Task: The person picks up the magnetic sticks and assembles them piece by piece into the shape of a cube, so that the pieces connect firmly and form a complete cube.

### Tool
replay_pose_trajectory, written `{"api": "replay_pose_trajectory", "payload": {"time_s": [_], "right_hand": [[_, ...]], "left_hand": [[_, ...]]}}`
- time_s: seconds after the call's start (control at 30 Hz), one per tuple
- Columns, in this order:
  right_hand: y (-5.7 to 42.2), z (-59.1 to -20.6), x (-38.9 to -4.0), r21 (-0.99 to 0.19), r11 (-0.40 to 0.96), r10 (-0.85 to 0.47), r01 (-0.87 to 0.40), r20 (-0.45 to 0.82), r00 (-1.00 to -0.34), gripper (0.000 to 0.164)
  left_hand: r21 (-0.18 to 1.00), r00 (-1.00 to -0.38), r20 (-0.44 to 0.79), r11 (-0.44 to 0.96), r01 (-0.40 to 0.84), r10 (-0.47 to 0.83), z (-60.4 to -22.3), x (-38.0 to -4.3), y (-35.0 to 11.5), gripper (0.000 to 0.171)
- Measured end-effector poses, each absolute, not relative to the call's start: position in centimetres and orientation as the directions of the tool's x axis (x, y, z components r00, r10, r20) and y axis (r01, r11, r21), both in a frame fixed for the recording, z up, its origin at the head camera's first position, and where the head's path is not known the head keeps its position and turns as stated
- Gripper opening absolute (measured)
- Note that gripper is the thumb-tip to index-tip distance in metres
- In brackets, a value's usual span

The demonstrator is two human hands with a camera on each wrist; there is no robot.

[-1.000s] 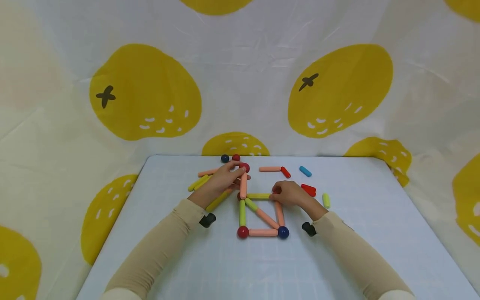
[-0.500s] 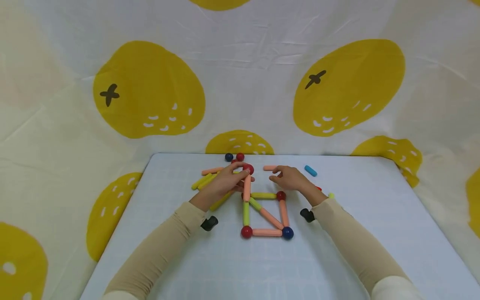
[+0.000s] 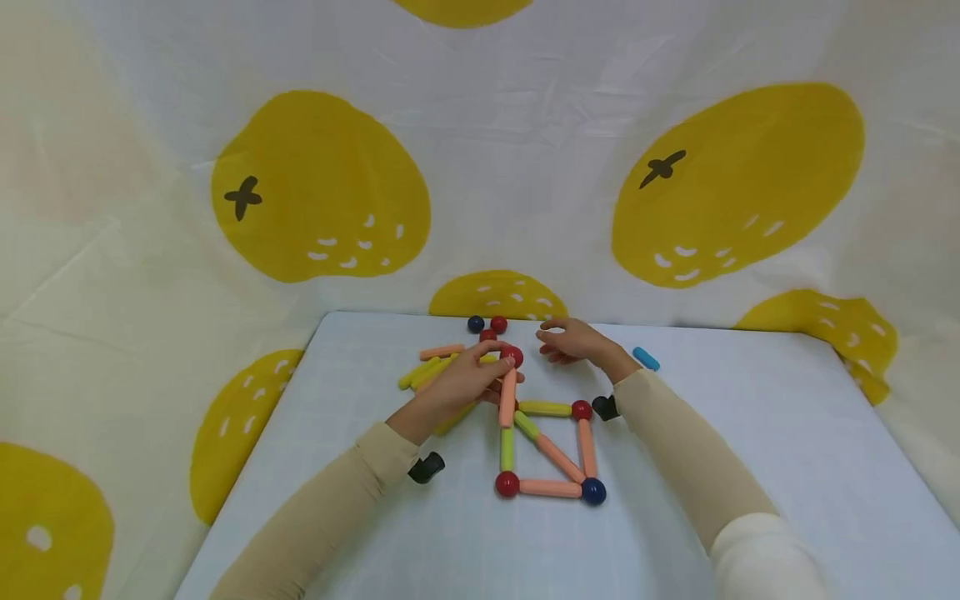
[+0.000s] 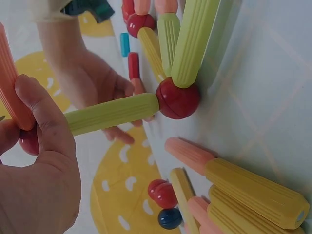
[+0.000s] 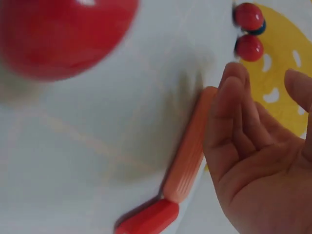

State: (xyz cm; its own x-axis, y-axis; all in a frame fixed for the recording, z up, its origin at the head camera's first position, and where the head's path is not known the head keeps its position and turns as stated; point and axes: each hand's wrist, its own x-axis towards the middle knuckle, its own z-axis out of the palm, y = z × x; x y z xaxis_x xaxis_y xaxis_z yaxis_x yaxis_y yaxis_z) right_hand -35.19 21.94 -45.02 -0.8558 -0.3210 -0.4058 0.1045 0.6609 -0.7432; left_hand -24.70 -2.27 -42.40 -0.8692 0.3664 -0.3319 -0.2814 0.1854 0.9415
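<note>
My left hand pinches a red ball between thumb and fingers, raised above the table. From that ball an orange stick sticks out, and a light green stick runs down to another red ball at a corner of a flat frame. The frame has a blue ball, a red ball and several sticks, one set diagonally. My right hand holds nothing; its fingers are loosely bent near a loose orange stick beside a red stick.
Yellow sticks and an orange stick lie left of the frame. Loose red balls and a dark blue ball sit by the far table edge. A blue stick lies right of my right hand.
My right hand has left the frame's far right corner and moved away from me towards the far table edge. The left hand keeps its pinch on the red ball. The head view has shifted slightly.
</note>
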Motion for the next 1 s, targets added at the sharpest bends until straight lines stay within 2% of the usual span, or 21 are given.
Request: {"api": "replay_pose_trajectory", "payload": {"time_s": [0.17,0.33,0.7,1.0], "right_hand": [[20.8,-46.3,-35.7,-0.809,0.546,-0.370,0.219,-0.467,-0.804,0.062],[19.2,-46.8,-36.0,-0.837,0.465,-0.378,0.288,-0.481,-0.791,0.065],[17.5,-46.8,-35.9,-0.844,0.434,-0.346,0.316,-0.480,-0.806,0.065],[17.4,-47.6,-35.6,-0.833,0.491,-0.331,0.256,-0.450,-0.829,0.045]], "left_hand": [[0.941,-0.856,-0.338,0.172,-0.293,0.390,-42.9,-23.0,-2.2,0.047],[0.945,-0.860,-0.327,0.160,-0.287,0.392,-42.6,-21.9,-2.0,0.046],[0.938,-0.852,-0.345,0.166,-0.303,0.394,-41.7,-20.5,-1.5,0.044],[0.935,-0.841,-0.352,0.181,-0.304,0.410,-41.7,-20.2,-0.9,0.041]]}}
